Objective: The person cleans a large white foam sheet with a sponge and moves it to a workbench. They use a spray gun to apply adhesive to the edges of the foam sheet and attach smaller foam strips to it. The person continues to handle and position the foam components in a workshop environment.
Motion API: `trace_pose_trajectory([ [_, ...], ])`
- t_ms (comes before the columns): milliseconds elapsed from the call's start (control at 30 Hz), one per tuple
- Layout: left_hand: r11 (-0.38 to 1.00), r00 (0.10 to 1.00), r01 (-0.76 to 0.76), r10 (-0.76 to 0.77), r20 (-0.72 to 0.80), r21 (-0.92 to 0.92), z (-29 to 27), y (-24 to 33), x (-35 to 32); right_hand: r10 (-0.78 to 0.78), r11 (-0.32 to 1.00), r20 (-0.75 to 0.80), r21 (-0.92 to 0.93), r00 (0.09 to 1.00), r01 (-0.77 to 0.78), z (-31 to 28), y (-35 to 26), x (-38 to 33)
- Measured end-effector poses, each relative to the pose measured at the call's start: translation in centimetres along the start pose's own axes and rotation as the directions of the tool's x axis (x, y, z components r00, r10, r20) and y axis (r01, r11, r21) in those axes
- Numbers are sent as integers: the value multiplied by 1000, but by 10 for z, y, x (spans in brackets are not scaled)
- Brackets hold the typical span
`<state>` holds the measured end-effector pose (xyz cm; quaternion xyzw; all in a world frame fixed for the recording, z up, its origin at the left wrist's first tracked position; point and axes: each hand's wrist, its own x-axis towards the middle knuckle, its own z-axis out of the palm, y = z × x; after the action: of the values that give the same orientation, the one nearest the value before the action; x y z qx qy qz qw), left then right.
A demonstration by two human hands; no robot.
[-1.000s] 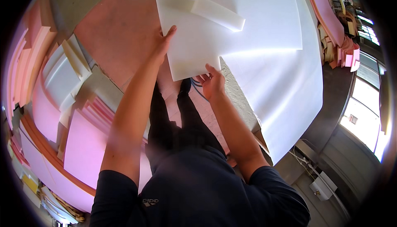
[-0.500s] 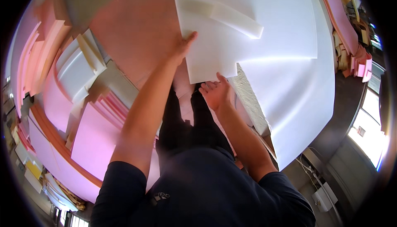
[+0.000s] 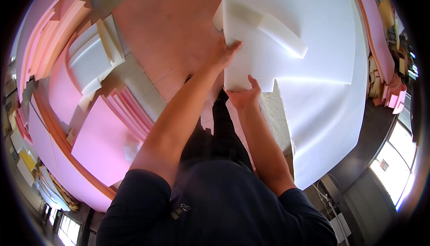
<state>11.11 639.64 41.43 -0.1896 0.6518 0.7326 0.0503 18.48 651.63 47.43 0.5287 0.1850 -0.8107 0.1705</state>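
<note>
A white foam sheet (image 3: 322,13) with a straight left edge lies over a larger white sheet (image 3: 327,125). My left hand (image 3: 224,52) grips its left edge, thumb on top and fingers hidden beneath. At the near left corner, my right hand (image 3: 246,96) has its thumb above the sheet and its fingers curled under the near edge, mostly out of sight. On top of the sheet rests a thick white foam strip (image 3: 286,35). A rough, pale slab side (image 3: 277,120) shows beside my right forearm, below the larger sheet.
To the left stand pink foam sheets (image 3: 103,143), with a white foam piece (image 3: 92,53) farther off. Stacked pink-orange foam boards (image 3: 67,26) rise at the far left. Reddish floor (image 3: 165,26) runs ahead between the stacks. More pink foam (image 3: 389,94) lies at the right.
My right hand, earlier spread just below the sheet's corner, now closes on its near edge. My left hand keeps its hold on the left edge. The whole view has shifted somewhat.
</note>
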Motion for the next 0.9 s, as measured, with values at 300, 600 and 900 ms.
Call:
trace_pose_trajectory([
  [300, 980, 990, 68, -44, 131, -186, -4, -39, 15, -1, 1000, 259, -16, 966, 5, -13, -17, 10],
  [600, 969, 961, -197, 221, -166, 150, -53, 24, -34, -617, -370, 495, -869, 612, 330, -2, -99, -60],
  [900, 139, 239, -946, 909, 340, 292, -145, 393, -212, -519, -840, 740, -536, 429, -91, 111, -152, 5],
])
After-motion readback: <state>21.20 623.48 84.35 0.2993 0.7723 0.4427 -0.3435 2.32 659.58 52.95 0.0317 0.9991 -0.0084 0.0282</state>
